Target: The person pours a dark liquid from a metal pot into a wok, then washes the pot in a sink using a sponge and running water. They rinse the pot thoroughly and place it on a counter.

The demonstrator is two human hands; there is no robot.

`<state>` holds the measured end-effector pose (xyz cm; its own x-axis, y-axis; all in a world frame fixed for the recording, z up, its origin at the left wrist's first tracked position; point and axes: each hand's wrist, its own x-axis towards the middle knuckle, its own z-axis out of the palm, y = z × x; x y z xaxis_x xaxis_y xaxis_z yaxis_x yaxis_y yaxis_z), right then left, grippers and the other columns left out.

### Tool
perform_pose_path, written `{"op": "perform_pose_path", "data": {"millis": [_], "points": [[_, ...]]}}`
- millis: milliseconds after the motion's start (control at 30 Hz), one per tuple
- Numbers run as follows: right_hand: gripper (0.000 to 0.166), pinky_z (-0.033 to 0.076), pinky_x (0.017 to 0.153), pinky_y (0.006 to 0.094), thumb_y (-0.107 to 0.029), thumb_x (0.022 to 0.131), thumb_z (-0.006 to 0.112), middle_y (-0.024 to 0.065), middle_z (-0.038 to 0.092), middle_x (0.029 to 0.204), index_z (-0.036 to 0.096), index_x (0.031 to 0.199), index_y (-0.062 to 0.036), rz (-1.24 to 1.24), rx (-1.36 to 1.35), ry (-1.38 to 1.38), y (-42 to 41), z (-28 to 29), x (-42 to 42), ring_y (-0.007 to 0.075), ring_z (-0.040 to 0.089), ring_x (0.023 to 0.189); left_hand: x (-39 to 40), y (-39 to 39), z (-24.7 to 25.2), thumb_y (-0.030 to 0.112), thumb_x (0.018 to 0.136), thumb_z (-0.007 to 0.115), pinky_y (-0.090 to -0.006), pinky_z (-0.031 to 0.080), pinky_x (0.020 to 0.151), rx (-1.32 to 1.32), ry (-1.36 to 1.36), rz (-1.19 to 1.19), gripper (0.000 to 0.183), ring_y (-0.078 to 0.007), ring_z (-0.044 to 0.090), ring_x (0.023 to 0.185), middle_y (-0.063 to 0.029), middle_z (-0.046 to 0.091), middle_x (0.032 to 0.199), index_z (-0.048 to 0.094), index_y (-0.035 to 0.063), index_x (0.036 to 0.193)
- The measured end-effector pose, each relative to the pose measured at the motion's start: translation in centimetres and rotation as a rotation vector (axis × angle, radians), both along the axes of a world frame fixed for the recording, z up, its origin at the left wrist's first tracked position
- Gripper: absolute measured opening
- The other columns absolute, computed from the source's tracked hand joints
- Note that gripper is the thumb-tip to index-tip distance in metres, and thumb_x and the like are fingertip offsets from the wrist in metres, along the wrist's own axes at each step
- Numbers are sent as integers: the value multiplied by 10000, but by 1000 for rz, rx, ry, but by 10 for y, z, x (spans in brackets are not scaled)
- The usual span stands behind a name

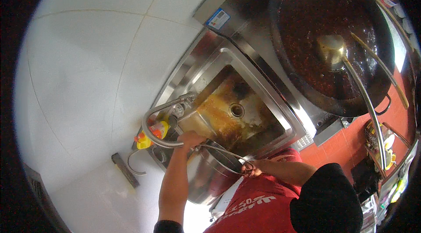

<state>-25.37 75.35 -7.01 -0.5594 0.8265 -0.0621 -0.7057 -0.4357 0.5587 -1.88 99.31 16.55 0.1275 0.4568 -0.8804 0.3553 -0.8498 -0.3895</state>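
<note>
My left hand is closed around the end of the curved metal faucet spout, over a large stainless steel pot. The pot stands close against my red clothing, beside the near edge of the sink. My right hand grips the pot's rim on its right side. The pot's inside is mostly hidden. Beyond it lies the steel sink, its basin stained brown and yellow around a round drain. A yellow and red bottle stands next to the faucet.
At the upper right, a very large wok holds a dark red-brown mixture. A long-handled ladle and a wooden-looking stick rest in it. White tiled wall runs along the left. A basket with items stands at the right.
</note>
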Motion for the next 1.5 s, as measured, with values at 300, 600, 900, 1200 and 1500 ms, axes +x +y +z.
{"op": "perform_pose_path", "data": {"millis": [300, 600, 900, 1200, 1500], "points": [[148, 434, 354, 220, -132, 884, 591, 141, 656, 764, 622, 794, -18, 77, -128, -245, 2, 47, 55, 209, 622, 563, -31, 24, 42, 322, 787, 626, -439, 535, 788, -159, -168, 21, 301, -327, 695, 822, -194, 698, 854, 723, 74, 926], [402, 514, 480, 308, -364, 959, 560, 143, 675, 874, 628, 1140, -12, 59, 335, -910, 49, 121, 136, 231, 683, 639, -201, 127, 121, 122, 806, 601, -528, 504, 858, -191, -592, 23, 398, -501, 616, 988, -293, 657, 1030, 542, 6, 1182], [435, 551, 657, 413, -402, 1019, 454, 117, 671, 949, 602, 1225, -49, 996, -98, -2145, 148, -142, 154, 240, 677, 807, -235, 106, 155, 193, 905, 570, -452, 500, 869, 164, -974, 453, 335, -409, 660, 1014, -246, 677, 1070, 533, 1, 1177], [433, 541, 803, 425, -241, 1017, 485, 168, 592, 1264, 458, 1384, -14, 631, -202, -2103, 138, -204, 167, 302, 649, 964, -280, 128, 148, 238, 969, 568, -264, 412, 372, 56, -1120, 807, 239, -134, 554, 447, -91, 610, 711, 506, 32, 1074], [406, 499, 623, 389, -401, 1001, 536, 119, 643, 989, 587, 1277, -107, -332, -525, -1052, 97, -199, 179, 230, 584, 670, -278, 123, 149, 228, 956, 577, -269, 412, 381, 22, -1127, 816, 228, -129, 552, 458, -80, 608, 702, 519, 24, 1042]]}}
